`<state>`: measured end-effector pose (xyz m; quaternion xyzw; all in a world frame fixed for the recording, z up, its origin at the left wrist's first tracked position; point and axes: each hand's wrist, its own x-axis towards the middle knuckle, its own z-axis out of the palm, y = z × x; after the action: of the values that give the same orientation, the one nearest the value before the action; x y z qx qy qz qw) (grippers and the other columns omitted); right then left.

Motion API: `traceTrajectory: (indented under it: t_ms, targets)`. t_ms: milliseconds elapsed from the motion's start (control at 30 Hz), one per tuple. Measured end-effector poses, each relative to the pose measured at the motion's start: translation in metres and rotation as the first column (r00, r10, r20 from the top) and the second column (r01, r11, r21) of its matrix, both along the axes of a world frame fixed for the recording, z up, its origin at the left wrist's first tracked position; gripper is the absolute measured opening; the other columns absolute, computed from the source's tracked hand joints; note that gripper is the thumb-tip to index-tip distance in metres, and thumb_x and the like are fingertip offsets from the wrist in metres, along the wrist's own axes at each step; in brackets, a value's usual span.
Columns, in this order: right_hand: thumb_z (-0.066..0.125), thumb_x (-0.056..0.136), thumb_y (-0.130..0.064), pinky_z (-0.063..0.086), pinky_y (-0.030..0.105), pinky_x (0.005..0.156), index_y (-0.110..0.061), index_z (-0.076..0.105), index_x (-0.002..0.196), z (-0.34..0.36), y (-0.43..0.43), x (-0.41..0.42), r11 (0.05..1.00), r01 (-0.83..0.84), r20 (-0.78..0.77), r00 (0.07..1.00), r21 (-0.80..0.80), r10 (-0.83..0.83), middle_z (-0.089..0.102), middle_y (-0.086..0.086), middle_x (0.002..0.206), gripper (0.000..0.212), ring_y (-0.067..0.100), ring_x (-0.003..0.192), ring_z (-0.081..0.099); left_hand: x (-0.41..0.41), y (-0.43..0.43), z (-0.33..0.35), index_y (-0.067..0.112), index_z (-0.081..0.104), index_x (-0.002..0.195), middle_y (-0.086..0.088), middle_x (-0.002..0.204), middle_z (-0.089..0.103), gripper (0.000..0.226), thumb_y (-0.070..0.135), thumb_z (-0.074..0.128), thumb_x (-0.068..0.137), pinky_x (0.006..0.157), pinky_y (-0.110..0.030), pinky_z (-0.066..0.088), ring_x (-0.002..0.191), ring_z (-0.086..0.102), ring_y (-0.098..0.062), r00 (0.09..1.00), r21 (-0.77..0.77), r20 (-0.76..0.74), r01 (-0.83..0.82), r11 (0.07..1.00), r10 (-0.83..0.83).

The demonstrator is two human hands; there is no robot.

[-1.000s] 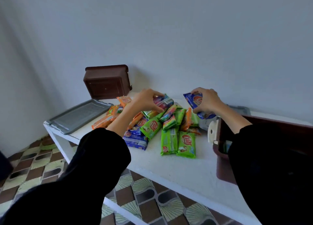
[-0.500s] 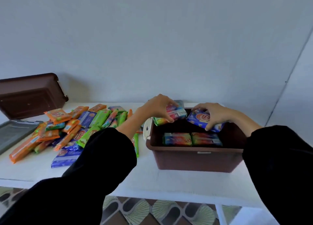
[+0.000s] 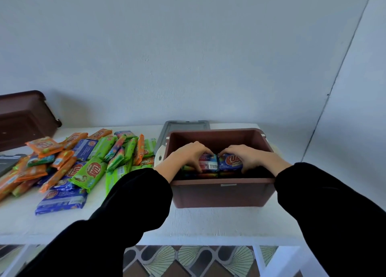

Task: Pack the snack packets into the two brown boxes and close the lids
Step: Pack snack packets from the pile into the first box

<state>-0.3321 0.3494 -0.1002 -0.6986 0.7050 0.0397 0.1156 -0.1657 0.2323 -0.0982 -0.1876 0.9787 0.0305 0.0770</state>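
Fingers [image 3: 199, 152] of my left hand [image 3: 188, 154] curled round a red packet [image 3: 207, 164], my right hand [image 3: 245, 156] pinching a blue packet [image 3: 230, 161]. I held both side by side inside the brown box [image 3: 221, 193] near the table's [image 3: 198, 220] front edge, probably so they'd stack flat. Unpacked packets [image 3: 89, 164] lay heaped toward its left edge.

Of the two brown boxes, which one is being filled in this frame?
The right box, open, with the left hand and right hand inside it holding packets. The left box by the wall is untouched.

glossy foil packets [image 3: 89, 170], matt brown plastic box [image 3: 221, 195], matt white table [image 3: 208, 222]
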Motion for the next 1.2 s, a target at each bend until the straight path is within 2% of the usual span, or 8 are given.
traceTrajectory:
  t_ms: [200, 500, 733, 833, 933, 1067, 1133, 1200]
  targets:
    - [0.076, 0.069, -0.004, 0.035, 0.034, 0.107, -0.016, 0.035, 0.14, -0.007, -0.005, -0.002, 1.0, -0.005, -0.01, 1.0, 0.005, 0.005, 0.043, 0.007, 0.138, 0.083, 0.024, 0.128, 0.04, -0.001, -0.003, -0.005, 0.02, 0.041, 0.139, -0.007, 0.131, 0.052, 0.074, 0.028, 0.076, 0.074, 0.1, -0.034, 0.039, 0.118, 0.048, -0.022, 0.999, 0.035, 0.048, -0.001, 0.999, 0.0]
    - [0.072, 0.076, -0.012, 0.04, 0.033, 0.102, -0.021, 0.042, 0.135, -0.014, -0.009, -0.003, 1.0, 0.019, -0.044, 0.999, -0.012, -0.02, 0.045, 0.007, 0.131, 0.067, 0.023, 0.122, 0.044, -0.001, -0.002, -0.006, 0.021, 0.035, 0.142, -0.009, 0.128, 0.049, 0.074, 0.03, 0.072, 0.078, 0.096, -0.033, 0.036, 0.117, 0.044, -0.024, 0.996, -0.021, 0.085, 0.022, 1.0, -0.02]
    - [0.069, 0.079, -0.014, 0.041, 0.032, 0.099, -0.023, 0.044, 0.135, -0.009, -0.007, 0.0, 0.998, 0.063, -0.042, 0.997, 0.006, -0.063, 0.045, 0.009, 0.125, 0.062, 0.024, 0.118, 0.045, -0.003, -0.002, -0.007, 0.018, 0.046, 0.137, -0.009, 0.129, 0.049, 0.067, 0.027, 0.074, 0.076, 0.099, -0.035, 0.037, 0.119, 0.043, -0.025, 0.997, -0.066, 0.068, 0.053, 0.996, -0.049]
    - [0.067, 0.081, -0.015, 0.04, 0.032, 0.1, -0.02, 0.047, 0.134, 0.0, -0.003, 0.004, 0.994, 0.101, 0.007, 0.995, -0.045, -0.101, 0.05, 0.008, 0.129, 0.056, 0.024, 0.121, 0.047, -0.001, 0.0, -0.005, 0.018, 0.055, 0.129, -0.007, 0.127, 0.048, 0.06, 0.023, 0.076, 0.074, 0.097, -0.038, 0.041, 0.117, 0.045, -0.024, 0.999, -0.072, 0.0, 0.036, 0.997, -0.036]
    - [0.068, 0.08, -0.01, 0.042, 0.03, 0.097, -0.017, 0.052, 0.131, 0.015, -0.001, 0.013, 0.959, 0.216, 0.179, 0.967, -0.181, -0.184, 0.055, 0.006, 0.13, 0.054, 0.02, 0.119, 0.051, 0.005, -0.001, 0.004, 0.018, 0.061, 0.122, -0.006, 0.12, 0.055, 0.049, 0.027, 0.074, 0.075, 0.09, -0.035, 0.044, 0.11, 0.051, -0.021, 0.988, -0.009, -0.156, 0.002, 1.0, -0.003]
    - [0.071, 0.078, -0.014, 0.042, 0.028, 0.09, -0.019, 0.057, 0.125, 0.037, -0.013, 0.043, 0.903, 0.314, 0.347, 0.915, -0.293, -0.205, 0.06, 0.007, 0.123, 0.049, 0.02, 0.109, 0.056, 0.03, -0.011, 0.031, 0.009, 0.066, 0.112, -0.011, 0.108, 0.067, 0.032, 0.017, 0.069, 0.081, 0.089, -0.027, 0.049, 0.1, 0.062, -0.02, 0.869, 0.23, -0.468, -0.054, 0.972, 0.16]
    - [0.071, 0.079, -0.014, 0.04, 0.026, 0.089, -0.017, 0.057, 0.124, 0.046, -0.025, 0.064, 0.886, 0.332, 0.398, 0.897, -0.323, -0.19, 0.06, 0.007, 0.123, 0.047, 0.021, 0.109, 0.055, 0.053, -0.019, 0.044, 0.005, 0.069, 0.106, -0.013, 0.101, 0.07, 0.026, 0.011, 0.067, 0.081, 0.082, -0.018, 0.049, 0.092, 0.065, -0.018, 0.8, 0.26, -0.56, -0.077, 0.962, 0.215]
    - [0.069, 0.08, -0.014, 0.039, 0.027, 0.09, -0.015, 0.056, 0.125, 0.051, -0.037, 0.088, 0.883, 0.318, 0.437, 0.887, -0.345, -0.148, 0.059, 0.007, 0.124, 0.047, 0.021, 0.112, 0.054, 0.083, -0.029, 0.052, 0.004, 0.07, 0.103, -0.013, 0.097, 0.071, 0.022, 0.01, 0.067, 0.082, 0.081, -0.018, 0.049, 0.088, 0.066, -0.017, 0.752, 0.247, -0.61, -0.12, 0.962, 0.25]
